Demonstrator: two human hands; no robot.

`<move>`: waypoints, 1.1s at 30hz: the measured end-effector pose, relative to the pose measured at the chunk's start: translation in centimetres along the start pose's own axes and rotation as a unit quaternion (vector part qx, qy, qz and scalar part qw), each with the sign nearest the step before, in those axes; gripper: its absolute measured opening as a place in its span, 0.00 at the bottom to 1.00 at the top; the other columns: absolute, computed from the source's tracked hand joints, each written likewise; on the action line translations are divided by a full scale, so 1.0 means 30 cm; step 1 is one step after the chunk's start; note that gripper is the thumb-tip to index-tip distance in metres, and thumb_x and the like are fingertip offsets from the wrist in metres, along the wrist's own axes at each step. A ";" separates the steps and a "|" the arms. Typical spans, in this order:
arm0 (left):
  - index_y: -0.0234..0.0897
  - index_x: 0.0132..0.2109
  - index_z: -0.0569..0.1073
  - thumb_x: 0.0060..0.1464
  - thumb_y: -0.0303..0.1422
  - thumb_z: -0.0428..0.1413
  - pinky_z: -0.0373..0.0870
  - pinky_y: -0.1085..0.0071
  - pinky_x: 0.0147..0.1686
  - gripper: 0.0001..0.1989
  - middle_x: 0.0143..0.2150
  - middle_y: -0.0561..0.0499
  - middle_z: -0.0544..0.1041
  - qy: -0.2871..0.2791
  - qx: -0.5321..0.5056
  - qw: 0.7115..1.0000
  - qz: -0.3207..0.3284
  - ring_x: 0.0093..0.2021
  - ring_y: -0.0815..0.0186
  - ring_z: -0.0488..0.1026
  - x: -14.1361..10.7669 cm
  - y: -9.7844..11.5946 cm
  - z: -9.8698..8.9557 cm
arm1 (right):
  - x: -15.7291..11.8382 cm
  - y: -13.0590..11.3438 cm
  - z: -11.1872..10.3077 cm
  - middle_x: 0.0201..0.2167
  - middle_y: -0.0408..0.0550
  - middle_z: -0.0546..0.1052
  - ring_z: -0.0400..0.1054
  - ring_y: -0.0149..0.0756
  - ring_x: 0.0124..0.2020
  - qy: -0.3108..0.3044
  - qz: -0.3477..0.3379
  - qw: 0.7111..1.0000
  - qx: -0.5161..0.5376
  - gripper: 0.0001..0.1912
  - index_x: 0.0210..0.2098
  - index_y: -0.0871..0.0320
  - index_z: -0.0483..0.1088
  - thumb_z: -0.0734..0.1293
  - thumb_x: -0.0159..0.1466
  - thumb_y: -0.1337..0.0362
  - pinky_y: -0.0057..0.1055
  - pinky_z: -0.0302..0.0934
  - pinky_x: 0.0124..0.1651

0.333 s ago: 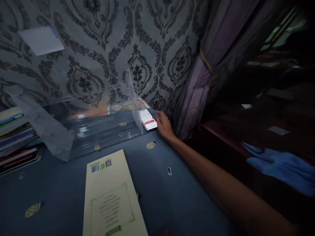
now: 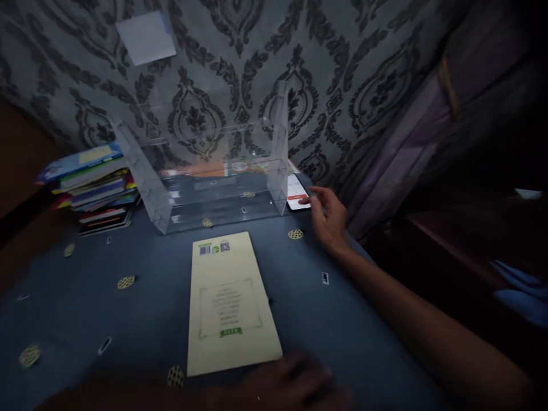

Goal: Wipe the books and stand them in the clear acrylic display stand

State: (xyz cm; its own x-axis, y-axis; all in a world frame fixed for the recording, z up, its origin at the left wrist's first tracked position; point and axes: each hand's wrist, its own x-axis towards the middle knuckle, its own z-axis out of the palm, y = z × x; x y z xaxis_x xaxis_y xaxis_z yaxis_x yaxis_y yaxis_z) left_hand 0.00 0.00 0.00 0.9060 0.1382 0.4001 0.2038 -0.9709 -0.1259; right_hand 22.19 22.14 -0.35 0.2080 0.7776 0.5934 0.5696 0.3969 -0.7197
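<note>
Phone (image 2: 297, 193) beside right hand (image 2: 329, 218)

I see my left hand (image 2: 291, 382) blurred, cut off below; the booklet's (image 2: 229, 271) print is too small to read.

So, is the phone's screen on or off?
On. The phone shows a bright white screen with a red bar, near the right hand's fingertips.
</note>
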 end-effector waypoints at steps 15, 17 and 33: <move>0.36 0.48 0.70 0.63 0.24 0.45 0.72 0.59 0.50 0.12 0.47 0.42 0.76 0.012 0.011 0.910 -0.414 0.50 0.56 0.72 -0.348 -0.479 -0.129 | -0.305 -0.477 0.265 0.60 0.59 0.74 0.61 0.44 0.67 -0.415 -0.241 0.874 -0.083 0.24 0.59 0.62 0.68 0.55 0.66 0.78 0.50 0.50 0.70; 0.36 0.49 0.70 0.63 0.25 0.45 0.72 0.58 0.51 0.12 0.48 0.42 0.75 -0.008 0.016 0.909 -0.417 0.50 0.55 0.71 -0.351 -0.473 -0.124 | -0.303 -0.482 0.278 0.61 0.60 0.73 0.61 0.44 0.67 -0.430 -0.226 0.866 -0.119 0.25 0.59 0.64 0.68 0.55 0.66 0.79 0.50 0.46 0.72; 0.35 0.54 0.72 0.64 0.27 0.45 0.70 0.54 0.52 0.15 0.53 0.40 0.75 -0.039 0.039 0.909 -0.413 0.53 0.53 0.71 -0.353 -0.472 -0.122 | -0.252 -0.220 0.134 0.55 0.53 0.79 0.69 0.49 0.60 -0.327 -0.157 0.925 -0.112 0.23 0.58 0.55 0.71 0.55 0.68 0.70 0.55 0.60 0.62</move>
State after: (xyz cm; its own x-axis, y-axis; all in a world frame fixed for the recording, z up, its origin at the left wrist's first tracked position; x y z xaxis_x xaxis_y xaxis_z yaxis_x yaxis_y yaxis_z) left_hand -13.83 11.56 0.87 0.4558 0.8298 0.3219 0.8490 -0.5139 0.1227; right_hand 13.65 15.61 -1.55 -0.4795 0.7987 0.3635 0.6865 0.5994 -0.4116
